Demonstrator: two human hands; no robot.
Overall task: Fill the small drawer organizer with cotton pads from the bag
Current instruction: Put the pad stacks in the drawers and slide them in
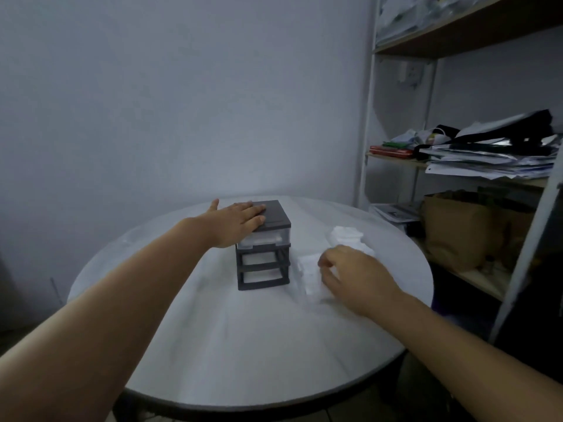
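The left hand (240, 222) lies flat and relaxed on the drawer organizer (275, 219), likely to steady it; the right hand (350, 275) curls over white cotton pads (310, 278) just right of it, its grasp unclear through blur; the bag (347, 236) sits just behind; no writing is readable

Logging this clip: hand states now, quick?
Left hand: open, flat on the organizer.
Right hand: curled at white pads; grip cannot be told.

Drawer organizer (263, 254) stands mid-worktop (213, 345), left hand (240, 222) flat on top. Cotton pads (345, 234) lie just to its right; shelves (451, 47) stand beyond the worktop's right edge.
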